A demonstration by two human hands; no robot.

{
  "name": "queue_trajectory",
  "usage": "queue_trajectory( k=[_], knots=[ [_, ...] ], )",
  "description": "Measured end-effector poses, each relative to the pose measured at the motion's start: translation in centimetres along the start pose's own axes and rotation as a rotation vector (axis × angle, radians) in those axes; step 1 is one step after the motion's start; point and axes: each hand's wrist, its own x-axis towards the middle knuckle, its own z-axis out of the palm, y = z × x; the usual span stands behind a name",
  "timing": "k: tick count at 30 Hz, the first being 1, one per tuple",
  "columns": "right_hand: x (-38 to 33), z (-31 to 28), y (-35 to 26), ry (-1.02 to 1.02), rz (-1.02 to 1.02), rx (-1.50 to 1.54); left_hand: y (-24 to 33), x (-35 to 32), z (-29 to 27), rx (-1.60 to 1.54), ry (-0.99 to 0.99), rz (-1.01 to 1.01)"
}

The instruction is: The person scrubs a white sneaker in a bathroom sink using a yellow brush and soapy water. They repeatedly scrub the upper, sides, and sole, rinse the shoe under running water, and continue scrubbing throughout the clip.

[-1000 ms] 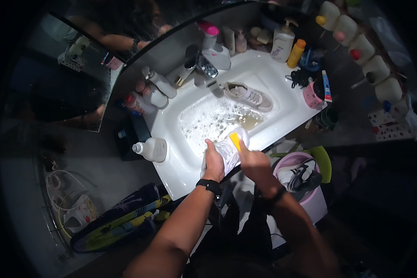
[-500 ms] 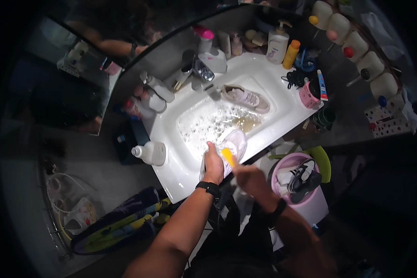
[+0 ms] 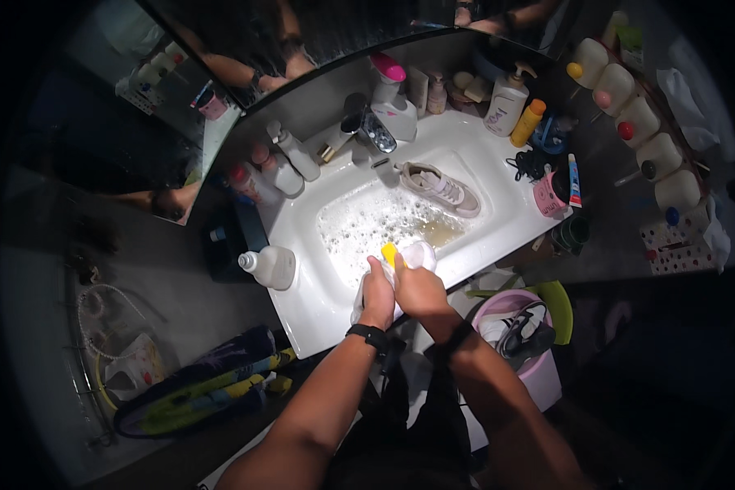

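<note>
White sink [image 3: 306, 320] carries a printed pump bottle [image 3: 506, 108], mirror [image 3: 335, 41] behind; your left hand [image 3: 377, 296] clamps fingers on a white shoe [image 3: 420, 256], your right hand [image 3: 421, 292] on a yellow tool [image 3: 389, 251].

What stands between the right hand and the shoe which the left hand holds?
Only the yellow tool, held in the right hand, seems to come between it and the shoe; nothing else visible does. Contact beneath that hand is hidden.
</note>
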Motion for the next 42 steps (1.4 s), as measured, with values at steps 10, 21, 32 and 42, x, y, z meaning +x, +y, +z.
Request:
queue_trajectory(
  k=[10, 21, 32, 42],
  knots=[
    [-1.7, 1.0, 2.4, 0.614, -0.236, -0.379, -2.3, 1.4, -0.2, 0.119, 0.035, 0.042],
    [-5.0, 1.9, 1.3, -0.032, 0.121, 0.085, -0.7, 1.0, 0.1, 0.219, 0.035, 0.023],
    [-3.6, 0.2, 1.2, 0.161, -0.011, 0.029, -0.2, 0.2, 0.0, 0.222, 0.005, 0.004],
    [-7.7, 4.3, 0.8, 0.140, 0.051, 0.167, -0.3, 1.0, -0.3, 0.081, -0.053, -0.058]
  ],
)
